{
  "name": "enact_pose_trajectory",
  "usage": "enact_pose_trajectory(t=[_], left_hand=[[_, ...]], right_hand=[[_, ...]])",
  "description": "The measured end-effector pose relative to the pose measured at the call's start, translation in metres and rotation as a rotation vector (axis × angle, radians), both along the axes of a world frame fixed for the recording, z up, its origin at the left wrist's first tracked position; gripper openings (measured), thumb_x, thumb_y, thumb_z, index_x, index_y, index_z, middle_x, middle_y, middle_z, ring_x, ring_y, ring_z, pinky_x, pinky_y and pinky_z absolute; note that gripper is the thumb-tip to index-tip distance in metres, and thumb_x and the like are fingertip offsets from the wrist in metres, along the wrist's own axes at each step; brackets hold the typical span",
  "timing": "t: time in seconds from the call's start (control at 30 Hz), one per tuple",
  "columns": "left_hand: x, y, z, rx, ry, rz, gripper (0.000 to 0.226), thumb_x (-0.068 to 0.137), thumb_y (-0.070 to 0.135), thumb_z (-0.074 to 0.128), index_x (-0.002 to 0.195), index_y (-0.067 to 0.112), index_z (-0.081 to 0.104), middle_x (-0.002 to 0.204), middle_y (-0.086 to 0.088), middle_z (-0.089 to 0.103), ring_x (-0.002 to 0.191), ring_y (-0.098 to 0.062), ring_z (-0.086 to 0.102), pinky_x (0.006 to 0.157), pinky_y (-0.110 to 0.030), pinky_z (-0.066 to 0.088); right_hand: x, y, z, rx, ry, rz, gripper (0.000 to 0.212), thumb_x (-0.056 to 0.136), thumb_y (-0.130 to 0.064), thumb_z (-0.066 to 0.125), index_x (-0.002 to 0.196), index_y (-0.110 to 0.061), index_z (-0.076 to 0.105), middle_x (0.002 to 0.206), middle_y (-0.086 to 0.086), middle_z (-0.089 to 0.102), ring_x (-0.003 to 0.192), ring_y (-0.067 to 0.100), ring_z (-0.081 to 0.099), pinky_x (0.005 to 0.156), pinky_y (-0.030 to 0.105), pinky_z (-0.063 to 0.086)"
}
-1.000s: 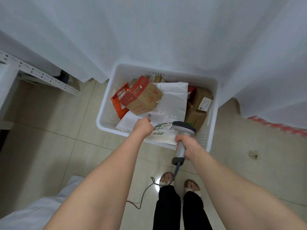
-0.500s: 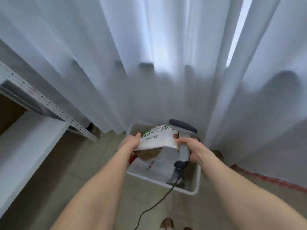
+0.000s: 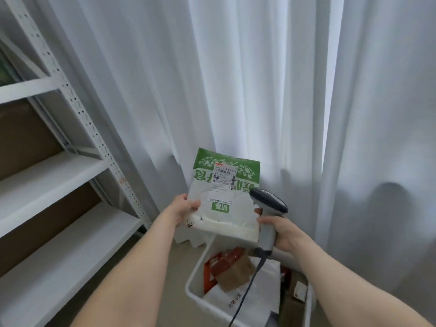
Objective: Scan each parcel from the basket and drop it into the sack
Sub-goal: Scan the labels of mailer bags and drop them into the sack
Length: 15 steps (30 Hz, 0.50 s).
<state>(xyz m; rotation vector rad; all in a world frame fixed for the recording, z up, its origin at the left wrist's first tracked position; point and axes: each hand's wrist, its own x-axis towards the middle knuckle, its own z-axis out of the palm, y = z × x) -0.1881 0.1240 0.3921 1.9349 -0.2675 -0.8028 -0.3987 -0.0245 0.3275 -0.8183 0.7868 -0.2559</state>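
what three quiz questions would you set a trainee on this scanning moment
1. True or false: the left hand holds the green-and-white parcel clear of the basket.
2. The right hand grips: A a tape gun, B the scanner, C a marker?
3. Which end of the parcel carries the shipping label?
Key: 1 true; 2 B; 3 the upper end, on the green band.

Bare forearms extended forward, left hand (image 3: 185, 206) pinching, right hand (image 3: 283, 232) curled in grip
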Motion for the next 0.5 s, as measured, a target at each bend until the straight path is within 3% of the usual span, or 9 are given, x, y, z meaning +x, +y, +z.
enact_pose_trajectory(t=[0.13,0.3,0.43,0.5], left_hand=[[0.0,0.025,0.02,0.032,-0.001,-0.018,0.035,0.082,-0.009,0.057,0.116,0.0,0.058,0.09,-0.013,0.066,0.072,-0.029,0.063,0.065,-0.04,0.056],[0.011,0.04,0.021,-0.113,0.039,0.067,0.041,0.086,0.019,0.068,0.123,0.008,0.055,0.112,-0.017,0.065,0.088,-0.032,0.063,0.085,-0.046,0.053],[0.028,0.058,0.01,-0.11,0.038,0.105,0.041,0.087,0.006,0.065,0.126,-0.002,0.053,0.117,-0.022,0.063,0.087,-0.032,0.062,0.079,-0.045,0.053],[0.037,0.073,0.006,-0.061,0.064,0.08,0.04,0.086,0.004,0.064,0.125,0.001,0.054,0.113,-0.02,0.065,0.087,-0.033,0.064,0.072,-0.043,0.055]], right_hand=[[0.013,0.024,0.016,-0.088,0.018,0.008,0.033,0.083,0.009,0.063,0.11,-0.008,0.065,0.115,0.013,0.066,0.096,0.032,0.061,0.068,0.039,0.052],[0.027,0.05,0.017,-0.178,0.063,0.03,0.03,0.082,0.016,0.058,0.093,-0.012,0.064,0.108,0.009,0.065,0.09,0.028,0.06,0.08,0.042,0.051],[0.044,0.074,0.014,-0.194,0.119,0.029,0.029,0.082,0.015,0.058,0.093,-0.011,0.064,0.113,0.014,0.063,0.094,0.033,0.06,0.09,0.05,0.051],[0.053,0.087,0.012,-0.189,0.135,0.015,0.028,0.083,0.014,0.058,0.092,-0.012,0.063,0.112,0.015,0.063,0.102,0.038,0.06,0.095,0.054,0.05]])
